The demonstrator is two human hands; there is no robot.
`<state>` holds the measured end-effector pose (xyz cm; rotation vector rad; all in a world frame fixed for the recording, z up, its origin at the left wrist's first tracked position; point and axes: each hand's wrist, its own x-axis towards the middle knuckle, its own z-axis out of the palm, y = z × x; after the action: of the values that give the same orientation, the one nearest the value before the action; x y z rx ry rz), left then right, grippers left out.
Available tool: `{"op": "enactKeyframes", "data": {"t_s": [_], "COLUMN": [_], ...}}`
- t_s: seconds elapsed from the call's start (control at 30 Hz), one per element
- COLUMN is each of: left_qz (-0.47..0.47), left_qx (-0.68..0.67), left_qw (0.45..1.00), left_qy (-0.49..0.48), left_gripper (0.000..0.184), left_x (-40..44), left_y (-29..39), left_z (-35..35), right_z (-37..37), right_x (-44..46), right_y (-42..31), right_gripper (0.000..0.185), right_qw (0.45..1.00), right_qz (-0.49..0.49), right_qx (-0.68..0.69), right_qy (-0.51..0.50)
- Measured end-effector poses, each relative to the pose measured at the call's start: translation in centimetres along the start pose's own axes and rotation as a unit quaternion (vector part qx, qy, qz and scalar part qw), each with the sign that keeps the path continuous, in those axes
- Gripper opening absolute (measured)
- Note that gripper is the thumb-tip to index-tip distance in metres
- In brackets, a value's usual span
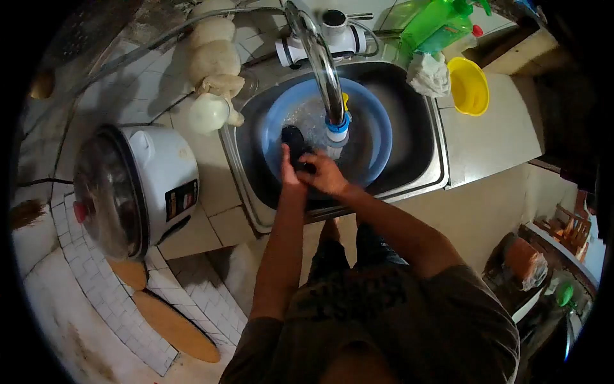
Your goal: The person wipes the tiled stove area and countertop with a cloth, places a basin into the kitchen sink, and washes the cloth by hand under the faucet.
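Dark T-shirt (358, 313) with printed lettering, mine, nearest the camera, on the near side of the basin. Black item (293, 137), exact kind unclear, sits over the left half of the blue basin (384, 131), toward its near rim. My right hand (327, 176) reaches over the basin's near rim, fingers curled and clamped on the item's near end. My left hand (288, 168) is just beside it, touching the item from the left; can't tell if its fingers close around it, too hidden. Water and bubbles in the basin, whitish stream under the blue-and-white nozzle (338, 128), which hangs over the basin's middle from a chrome faucet (323, 64) mounted behind the basin. Metal sink (441, 160) surrounds the basin. Left of the basin, on the tiled counter: white rice cooker (163, 173), lid on. Right of the basin, past the sink rim: yellow bowl (478, 96), with a crumpled white cloth (428, 75) between it and the basin. Green bottle (441, 25) stands behind the basin, far right.
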<state>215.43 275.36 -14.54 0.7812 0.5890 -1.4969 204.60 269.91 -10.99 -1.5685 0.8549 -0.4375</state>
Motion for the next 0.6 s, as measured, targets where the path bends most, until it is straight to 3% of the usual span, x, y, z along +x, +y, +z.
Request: {"op": "enactKeyframes", "data": {"t_s": [0.07,0.1,0.13,0.2,0.23,0.27,0.3,0.33,0.37,0.4,0.47,0.5,0.53,0.6], "left_qz": [-0.022,-0.021,-0.022,0.125,0.123,0.126,0.166,0.204,0.143,0.145,0.23,0.177,0.171,0.208], "left_qx": [0.002,0.037,0.037,0.078,-0.046,-0.046,0.03,0.106,0.064,0.064,0.158,0.069,0.068,0.209], "left_qw": [0.994,0.996,0.996,0.984,0.983,0.983,0.981,0.971,0.97,0.969,0.96,0.981,0.982,0.954], "left_qy": [-0.11,-0.074,-0.077,-0.1,-0.129,-0.127,-0.094,-0.061,-0.187,-0.188,0.035,-0.049,-0.05,0.046], "left_gripper": [0.063,0.051,0.051,0.039,0.031,0.031,0.031,0.032,0.035,0.035,0.04,0.052,0.052,0.061], "left_x": [-2.0,-3.3,-2.4,0.6,0.8,1.5,1.6,1.6,1.3,1.5,2.3,2.1,1.2,-1.2], "left_y": [0.7,1.0,0.8,0.3,-1.0,-1.5,-1.6,-1.7,-1.7,-2.1,-3.2,-2.5,-1.8,0.0], "left_z": [1.7,3.4,2.7,-0.9,-1.7,-2.1,-1.0,-0.4,-0.8,-0.5,0.4,0.0,0.3,1.6], "right_z": [-0.5,-0.3,-0.2,-0.1,0.0,0.2,-0.1,-0.5,-1.3,-2.9,-4.3,-4.9,-5.4,-6.4], "right_x": [-1.2,-1.6,-1.9,-1.7,-0.9,0.0,0.9,2.3,3.3,3.7,4.1,4.1,4.1,5.5], "right_y": [-4.1,-5.2,-6.1,-6.0,-4.9,-3.4,-0.6,3.7,6.8,6.5,4.5,3.4,3.1,5.9], "right_gripper": [0.028,0.028,0.026,0.025,0.027,0.03,0.031,0.032,0.034,0.036,0.037,0.036,0.036,0.037], "right_qw": [0.987,0.987,0.983,0.979,0.971,0.955,0.954,0.971,0.977,0.966,0.964,0.951,0.934,0.93], "right_qz": [-0.118,-0.118,-0.119,-0.12,-0.152,-0.182,-0.144,-0.055,0.036,0.08,0.071,0.051,0.031,0.025], "right_qx": [-0.102,-0.104,-0.131,-0.158,-0.182,-0.203,-0.255,-0.222,-0.187,-0.224,-0.231,-0.282,-0.333,-0.327], "right_qy": [-0.034,-0.033,-0.038,-0.044,0.035,0.113,0.058,0.075,0.092,0.097,0.108,0.117,0.128,0.168]}}
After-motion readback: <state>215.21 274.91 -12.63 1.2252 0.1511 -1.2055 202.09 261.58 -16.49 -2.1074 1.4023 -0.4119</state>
